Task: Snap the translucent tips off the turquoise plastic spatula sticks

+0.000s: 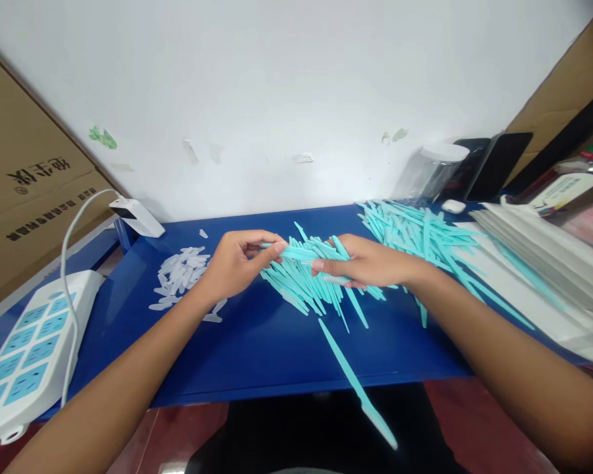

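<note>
My left hand (244, 260) is closed, with thumb and fingers pinching one end of a teal eyebrow razor (297, 253). The fingers of my right hand (358, 258) close around the razor's other end, so it lies level between both hands. Under them spreads a middle pile of teal razors (299, 289); some sit right against my right fingers. Small translucent blade caps (180, 273) lie in a heap left of my left hand, a few of them by my wrist. One capped razor (348, 368) juts over the table's front edge.
A larger heap of teal razors (400, 227) lies at the right, near a clear jar (432, 171) and stacked pale sleeves (528, 263). A white power strip (34, 355) with a cable borders the left. Behind the blue table (257, 362) stands a white wall (277, 99).
</note>
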Demonstrator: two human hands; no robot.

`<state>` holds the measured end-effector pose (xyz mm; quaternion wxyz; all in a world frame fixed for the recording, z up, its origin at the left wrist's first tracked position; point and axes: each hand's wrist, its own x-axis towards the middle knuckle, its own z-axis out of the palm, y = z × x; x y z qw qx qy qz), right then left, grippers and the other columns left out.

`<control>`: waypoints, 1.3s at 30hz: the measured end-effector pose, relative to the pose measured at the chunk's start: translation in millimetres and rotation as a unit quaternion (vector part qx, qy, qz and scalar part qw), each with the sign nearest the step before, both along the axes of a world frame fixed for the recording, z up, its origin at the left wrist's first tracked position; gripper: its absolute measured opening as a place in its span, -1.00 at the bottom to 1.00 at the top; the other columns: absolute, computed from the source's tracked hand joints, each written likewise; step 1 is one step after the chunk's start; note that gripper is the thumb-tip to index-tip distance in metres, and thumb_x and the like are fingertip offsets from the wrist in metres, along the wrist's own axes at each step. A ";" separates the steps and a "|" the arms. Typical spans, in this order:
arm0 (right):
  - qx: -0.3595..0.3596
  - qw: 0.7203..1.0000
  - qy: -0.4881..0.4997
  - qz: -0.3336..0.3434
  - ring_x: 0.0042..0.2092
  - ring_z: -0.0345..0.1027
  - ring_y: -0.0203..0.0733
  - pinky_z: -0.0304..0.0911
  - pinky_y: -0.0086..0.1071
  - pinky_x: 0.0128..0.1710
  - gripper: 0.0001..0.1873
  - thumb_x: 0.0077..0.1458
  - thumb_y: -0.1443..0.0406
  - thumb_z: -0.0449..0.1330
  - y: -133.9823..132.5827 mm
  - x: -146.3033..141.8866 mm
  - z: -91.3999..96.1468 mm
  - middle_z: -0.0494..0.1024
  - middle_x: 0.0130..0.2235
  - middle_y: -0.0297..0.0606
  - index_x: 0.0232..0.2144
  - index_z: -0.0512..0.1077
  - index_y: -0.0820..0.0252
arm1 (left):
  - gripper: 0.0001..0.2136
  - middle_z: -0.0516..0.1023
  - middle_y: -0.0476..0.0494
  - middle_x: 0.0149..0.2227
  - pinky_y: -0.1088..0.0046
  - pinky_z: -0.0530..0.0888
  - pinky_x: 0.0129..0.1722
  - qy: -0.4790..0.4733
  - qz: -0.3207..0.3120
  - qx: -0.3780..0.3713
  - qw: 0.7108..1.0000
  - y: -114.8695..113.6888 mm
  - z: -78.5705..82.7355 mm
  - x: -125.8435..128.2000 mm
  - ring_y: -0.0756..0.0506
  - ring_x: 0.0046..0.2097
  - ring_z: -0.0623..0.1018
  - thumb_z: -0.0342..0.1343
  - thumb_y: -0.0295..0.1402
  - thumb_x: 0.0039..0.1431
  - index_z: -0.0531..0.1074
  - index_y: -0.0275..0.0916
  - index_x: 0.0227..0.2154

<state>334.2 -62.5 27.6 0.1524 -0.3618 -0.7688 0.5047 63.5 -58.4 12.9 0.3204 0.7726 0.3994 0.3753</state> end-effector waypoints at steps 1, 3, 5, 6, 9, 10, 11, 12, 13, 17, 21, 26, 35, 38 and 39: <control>0.000 1.000 -0.004 -0.010 -0.57 0.21 -0.33 0.16 -0.46 -0.57 -0.53 0.23 -0.11 0.26 0.0 0.3 0.8 0.25 -0.58 -0.48 -0.35 0.43 0.18 | -0.72 0.72 -0.18 -0.29 0.44 0.63 -0.34 -0.008 -0.005 -0.010 1.000 2.0 -0.6 -1.5 -0.13 -0.31 0.69 0.28 -0.12 0.30 0.65 -0.26 -0.20; 0.000 1.000 -0.005 -0.014 -0.59 0.17 -0.34 0.14 -0.45 -0.58 -0.51 0.24 -0.12 0.23 0.1 0.7 1.4 0.25 -0.59 -0.48 -0.38 0.43 0.18 | -0.71 0.71 -0.17 -0.33 0.43 0.63 -0.35 -0.020 -0.018 -0.031 0.999 4.4 -2.1 -3.4 -0.14 -0.31 0.70 0.27 -0.10 0.30 0.65 -0.26 -0.18; 0.008 1.000 0.001 -0.008 -0.60 0.11 -0.36 0.10 -0.45 -0.60 -0.48 0.23 -0.14 0.23 0.6 1.2 0.6 0.21 -0.61 -0.49 -0.44 0.38 0.17 | -0.70 0.71 -0.17 -0.36 0.42 0.63 -0.36 -0.026 -0.019 -0.040 0.999 4.8 -3.5 -4.0 -0.15 -0.31 0.71 0.28 -0.09 0.29 0.66 -0.25 -0.17; 0.014 1.000 0.004 -0.005 -0.60 0.09 -0.37 0.07 -0.45 -0.60 -0.47 0.23 -0.15 0.23 1.0 1.5 -0.2 0.19 -0.61 -0.50 -0.46 0.36 0.16 | -0.69 0.71 -0.17 -0.36 0.42 0.63 -0.36 -0.026 -0.015 -0.040 0.999 4.5 -4.0 -4.0 -0.16 -0.31 0.71 0.29 -0.09 0.27 0.66 -0.25 -0.18; 0.031 1.000 0.000 -0.002 -0.57 0.12 -0.35 0.07 -0.45 -0.59 -0.47 0.23 -0.15 0.23 3.0 2.8 -3.2 0.18 -0.59 -0.49 -0.44 0.37 0.17 | -0.69 0.72 -0.17 -0.37 0.41 0.63 -0.36 -0.020 -0.002 -0.031 0.999 3.2 -4.3 -3.3 -0.16 -0.33 0.71 0.32 -0.08 0.24 0.69 -0.25 -0.20; 0.035 0.999 -0.003 0.000 -0.56 0.13 -0.34 0.08 -0.45 -0.58 -0.47 0.23 -0.15 0.23 3.7 3.2 -4.1 0.18 -0.58 -0.48 -0.42 0.39 0.18 | -0.70 0.72 -0.17 -0.38 0.41 0.63 -0.36 -0.018 0.001 -0.031 0.999 2.8 -4.3 -3.0 -0.16 -0.33 0.71 0.32 -0.09 0.25 0.70 -0.25 -0.21; 0.037 0.999 -0.006 0.004 -0.55 0.14 -0.34 0.09 -0.45 -0.57 -0.48 0.24 -0.15 0.22 4.4 3.5 -4.9 0.19 -0.56 -0.48 -0.40 0.40 0.18 | -0.70 0.72 -0.17 -0.38 0.42 0.62 -0.36 -0.016 0.004 -0.031 0.999 2.6 -4.2 -2.8 -0.15 -0.34 0.70 0.31 -0.09 0.25 0.70 -0.25 -0.22; 0.036 0.999 -0.008 0.005 -0.54 0.15 -0.33 0.10 -0.44 -0.56 -0.49 0.25 -0.14 0.22 5.1 3.7 -5.7 0.19 -0.55 -0.47 -0.39 0.40 0.18 | -0.71 0.72 -0.17 -0.39 0.43 0.62 -0.36 -0.014 0.006 -0.030 0.999 2.4 -4.3 -2.5 -0.14 -0.34 0.70 0.31 -0.10 0.26 0.70 -0.25 -0.23; 0.034 0.999 -0.009 0.005 -0.53 0.15 -0.33 0.11 -0.45 -0.55 -0.49 0.25 -0.14 0.22 5.6 3.9 -6.5 0.20 -0.54 -0.47 -0.39 0.39 0.18 | -0.72 0.72 -0.17 -0.39 0.43 0.62 -0.35 -0.013 0.007 -0.030 0.999 2.3 -4.6 -2.3 -0.13 -0.34 0.70 0.31 -0.11 0.26 0.70 -0.25 -0.24; 0.028 1.000 -0.004 0.000 -0.51 0.12 -0.33 0.14 -0.44 -0.52 -0.52 0.24 -0.12 0.24 6.5 4.8 -8.0 0.18 -0.52 -0.46 -0.39 0.39 0.17 | -0.73 0.72 -0.16 -0.39 0.42 0.63 -0.33 -0.013 0.007 -0.024 1.000 1.8 -5.4 -0.8 -0.14 -0.34 0.71 0.32 -0.12 0.25 0.70 -0.24 -0.24; 0.021 1.000 -0.001 -0.013 -0.51 0.14 -0.32 0.16 -0.43 -0.53 -0.52 0.23 -0.12 0.24 4.6 4.3 -4.2 0.22 -0.51 -0.43 -0.39 0.42 0.17 | -0.73 0.73 -0.17 -0.34 0.42 0.63 -0.36 -0.014 0.011 -0.024 1.000 1.7 -3.6 -0.6 -0.15 -0.34 0.71 0.32 -0.11 0.25 0.69 -0.23 -0.22; 0.004 0.999 -0.003 -0.032 -0.54 0.12 -0.34 0.15 -0.43 -0.55 -0.53 0.21 -0.11 0.27 2.7 2.2 1.4 0.24 -0.54 -0.45 -0.38 0.43 0.17 | -0.72 0.69 -0.10 -0.39 0.48 0.55 -0.42 0.053 0.018 0.036 0.998 3.9 -5.4 -4.5 -0.06 -0.44 0.63 0.23 -0.10 0.33 0.67 -0.20 -0.16; 0.007 0.997 -0.038 -0.065 -0.59 0.24 -0.30 0.18 -0.42 -0.56 -0.49 0.20 -0.14 0.29 9.1 10.9 0.8 0.33 -0.62 -0.43 -0.37 0.45 0.20 | -0.69 0.50 -0.02 -0.57 0.49 0.48 -0.48 -0.025 0.012 -0.043 0.999 14.2 -5.2 -10.5 -0.02 -0.52 0.50 0.23 -0.07 0.32 0.59 -0.26 -0.27; 0.023 0.992 -0.027 -0.118 -0.60 0.25 -0.30 0.26 -0.40 -0.53 -0.46 0.24 -0.14 0.25 11.9 14.4 1.8 0.36 -0.61 -0.41 -0.19 0.56 0.24 | -0.67 0.51 -0.02 -0.55 0.50 0.49 -0.49 -0.050 0.042 -0.048 0.997 17.9 -1.8 -11.9 -0.01 -0.53 0.51 0.26 -0.05 0.29 0.57 -0.26 -0.32; 0.032 0.991 -0.019 -0.132 -0.60 0.24 -0.30 0.27 -0.40 -0.52 -0.45 0.26 -0.14 0.24 12.6 14.8 1.5 0.37 -0.61 -0.41 -0.16 0.58 0.24 | -0.66 0.51 -0.03 -0.55 0.50 0.50 -0.49 -0.055 0.047 -0.051 0.996 18.6 -1.9 -11.8 -0.01 -0.53 0.51 0.26 -0.04 0.28 0.56 -0.27 -0.33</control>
